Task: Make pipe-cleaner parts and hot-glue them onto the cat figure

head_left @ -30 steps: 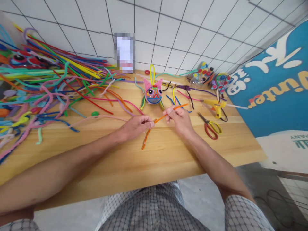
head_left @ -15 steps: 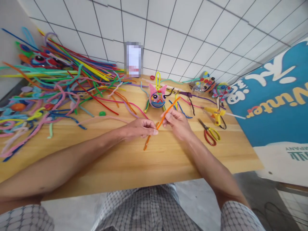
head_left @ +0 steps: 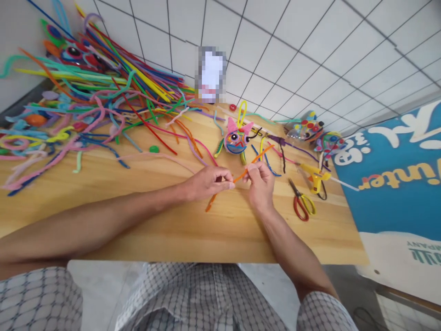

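Note:
An orange pipe cleaner runs between my two hands above the table. My left hand is closed on it in a pinch, and one end hangs down below those fingers. My right hand pinches it farther along, its other end poking up to the right. Just beyond my hands stands a small decorated figure with pink ears, a round eye, a blue mouth and a yellow loop on top. Its lower part is close behind the pipe cleaner's upper end.
Scissors and a yellow glue gun lie to the right. Many coloured pipe cleaners heap up at the left. A phone leans on the tiled wall. Two more decorated figures, one spotted, stand back right. A green button lies left of centre.
The view has turned slightly, so the scene appears shifted and tilted. Both hands still hold the orange pipe cleaner; my right hand is more upright and sits a little farther from my left.

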Demonstrator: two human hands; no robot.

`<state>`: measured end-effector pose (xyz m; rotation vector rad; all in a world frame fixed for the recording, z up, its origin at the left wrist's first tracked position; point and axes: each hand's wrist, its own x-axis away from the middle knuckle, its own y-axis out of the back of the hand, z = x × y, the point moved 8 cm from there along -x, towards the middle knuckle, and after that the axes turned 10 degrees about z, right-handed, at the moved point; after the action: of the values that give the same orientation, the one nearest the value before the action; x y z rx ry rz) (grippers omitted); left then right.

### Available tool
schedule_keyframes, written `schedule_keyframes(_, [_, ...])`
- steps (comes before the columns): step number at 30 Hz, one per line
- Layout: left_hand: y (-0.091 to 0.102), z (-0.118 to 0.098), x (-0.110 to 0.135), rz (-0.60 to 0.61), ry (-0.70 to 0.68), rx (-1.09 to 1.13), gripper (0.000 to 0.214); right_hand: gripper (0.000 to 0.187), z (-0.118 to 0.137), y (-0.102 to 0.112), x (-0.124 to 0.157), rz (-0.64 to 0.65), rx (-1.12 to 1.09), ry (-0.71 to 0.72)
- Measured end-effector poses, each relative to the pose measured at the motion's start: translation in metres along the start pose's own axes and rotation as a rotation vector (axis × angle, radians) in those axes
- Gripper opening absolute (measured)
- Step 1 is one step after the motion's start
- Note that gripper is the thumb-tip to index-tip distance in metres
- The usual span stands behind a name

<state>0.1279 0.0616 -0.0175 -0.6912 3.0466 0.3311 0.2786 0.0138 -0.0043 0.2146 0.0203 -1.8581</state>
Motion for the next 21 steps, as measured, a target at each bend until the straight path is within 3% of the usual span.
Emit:
schedule_keyframes(9, [-0.007, 0.013, -0.002, 0.061, 0.043, 0.039, 0.026, 0.038, -0.001, -0.005, 0.008, 0.044, 0.035, -0.009])
schedule_keyframes(21, [-0.009, -0.009, 0.008, 0.034, -0.044, -0.144, 0.025, 0.045, 0.004, -0.002, 0.016, -0.039, 0.049, 0.011])
